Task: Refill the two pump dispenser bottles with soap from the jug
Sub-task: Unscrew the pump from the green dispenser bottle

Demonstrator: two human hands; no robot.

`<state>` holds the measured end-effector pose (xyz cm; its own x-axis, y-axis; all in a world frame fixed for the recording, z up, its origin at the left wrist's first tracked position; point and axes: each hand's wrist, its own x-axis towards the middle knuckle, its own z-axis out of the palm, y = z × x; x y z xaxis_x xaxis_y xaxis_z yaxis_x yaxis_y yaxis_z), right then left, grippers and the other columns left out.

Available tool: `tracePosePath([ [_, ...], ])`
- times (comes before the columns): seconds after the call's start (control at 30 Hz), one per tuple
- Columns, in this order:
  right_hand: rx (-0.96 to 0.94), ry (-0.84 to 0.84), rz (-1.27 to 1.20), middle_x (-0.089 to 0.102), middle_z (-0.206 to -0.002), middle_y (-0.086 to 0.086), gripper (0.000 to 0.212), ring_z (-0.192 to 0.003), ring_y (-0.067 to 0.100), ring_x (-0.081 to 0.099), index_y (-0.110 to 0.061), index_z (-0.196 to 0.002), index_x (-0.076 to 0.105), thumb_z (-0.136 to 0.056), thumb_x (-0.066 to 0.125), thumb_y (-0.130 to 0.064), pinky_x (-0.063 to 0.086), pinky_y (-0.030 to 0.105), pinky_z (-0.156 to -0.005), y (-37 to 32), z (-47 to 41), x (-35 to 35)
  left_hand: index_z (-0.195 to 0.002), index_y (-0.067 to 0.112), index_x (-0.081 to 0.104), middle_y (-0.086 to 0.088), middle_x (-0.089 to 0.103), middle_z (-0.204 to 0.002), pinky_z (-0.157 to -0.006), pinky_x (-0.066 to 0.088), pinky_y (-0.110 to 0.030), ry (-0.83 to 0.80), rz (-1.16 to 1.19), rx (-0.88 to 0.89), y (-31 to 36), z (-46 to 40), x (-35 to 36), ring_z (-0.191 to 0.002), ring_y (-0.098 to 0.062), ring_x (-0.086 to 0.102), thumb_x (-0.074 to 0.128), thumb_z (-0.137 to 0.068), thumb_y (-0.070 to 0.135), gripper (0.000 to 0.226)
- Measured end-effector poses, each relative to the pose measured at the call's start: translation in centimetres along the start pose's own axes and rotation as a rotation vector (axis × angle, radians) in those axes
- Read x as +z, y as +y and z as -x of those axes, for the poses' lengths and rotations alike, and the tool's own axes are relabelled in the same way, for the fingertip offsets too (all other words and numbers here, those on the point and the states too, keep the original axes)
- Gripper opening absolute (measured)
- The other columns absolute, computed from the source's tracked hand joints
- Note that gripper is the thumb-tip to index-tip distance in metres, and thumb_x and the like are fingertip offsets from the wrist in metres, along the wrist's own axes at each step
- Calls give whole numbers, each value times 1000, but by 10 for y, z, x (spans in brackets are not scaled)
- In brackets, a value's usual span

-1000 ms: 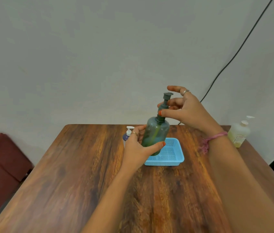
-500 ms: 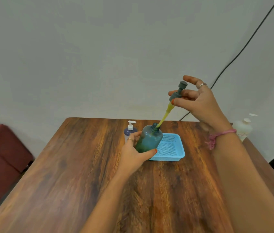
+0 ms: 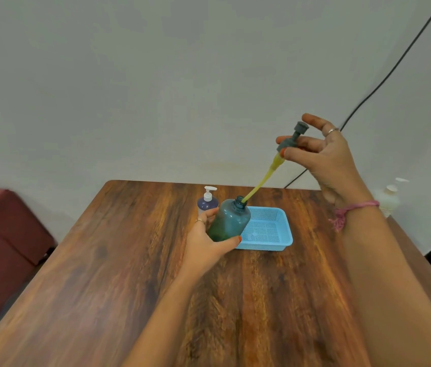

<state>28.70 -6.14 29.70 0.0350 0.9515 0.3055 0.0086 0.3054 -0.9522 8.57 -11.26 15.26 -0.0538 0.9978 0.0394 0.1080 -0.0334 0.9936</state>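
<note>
The translucent teal plastic dispenser bottle [image 3: 228, 221] tilts toward the right, held above the brown wooden table [image 3: 119, 274] just in front of the left end of a light blue perforated plastic basket [image 3: 264, 229]. Its lower half looks darker green; how much liquid it holds is hard to make out. Its base is hidden inside the left hand [image 3: 207, 242], whose fingers and thumb are curled round the bottle's lower body. No label or writing can be seen on it. Its neck is open, and the tip of a yellow-coated dip tube [image 3: 263, 178] is still inside the mouth.

The tube slants up and to the right to a dark grey pump head [image 3: 292, 137], which the right hand [image 3: 322, 154] pinches at the collar between thumb and fingers, the other fingers spread loosely behind it. A ring sits on one finger and a pink thread band circles the wrist.

Behind the left hand stands a small dark blue pump bottle with a white pump [image 3: 207, 201], its lower part covered by the fingers and the teal bottle; any label is hidden. At the right table edge, a pale cream pump bottle [image 3: 390, 198] is partly hidden by the right wrist and too blurred to read. A black cable [image 3: 383, 78] runs down the pale wall, and a dark red cushioned seat [image 3: 0, 234] is cut off at the left edge.
</note>
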Motion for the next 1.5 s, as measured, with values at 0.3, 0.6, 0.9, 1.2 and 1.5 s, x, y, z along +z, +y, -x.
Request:
tracePosePath([
  [0.3,-15,27,-44,77,-91,4,68,-97,19,72,-9,-137,39,-79,71,6,54,24,-86,0,0,2,-122,32,48,24,57,-113,-68,48,-5,12,-33,-1,-4,1,-5,-103,4,58,88,-68,16,69],
  [0.6,-17,34,-42,77,-89,4,66,-97,20,72,-9,-136,39,-80,71,6,54,28,-91,2,1,4,-115,37,48,23,58,-110,-67,47,-4,5,-21,-1,-1,5,-6,-98,7,59,87,-70,13,64],
  [0.9,-6,40,-40,77,-89,4,65,-97,21,71,-9,-136,39,-81,70,5,54,28,-90,6,2,5,-114,38,47,24,58,-111,-68,47,-4,-9,-9,-4,-2,6,-6,-100,6,58,87,-70,12,65],
  [1.2,52,229,-147,76,-91,0,61,-91,12,71,-15,-131,44,-80,73,1,51,20,-73,25,12,-7,-112,35,48,19,60,-115,-75,50,-7,3,54,-40,-17,7,-11,-106,1,60,87,-69,9,63],
  [1.5,445,427,-341,70,-112,17,43,-92,22,69,-14,-114,60,-77,75,1,53,37,-90,121,70,-27,-131,19,43,9,61,-120,-74,51,-11,-47,89,-177,-61,8,-14,-104,0,61,82,-74,1,71],
])
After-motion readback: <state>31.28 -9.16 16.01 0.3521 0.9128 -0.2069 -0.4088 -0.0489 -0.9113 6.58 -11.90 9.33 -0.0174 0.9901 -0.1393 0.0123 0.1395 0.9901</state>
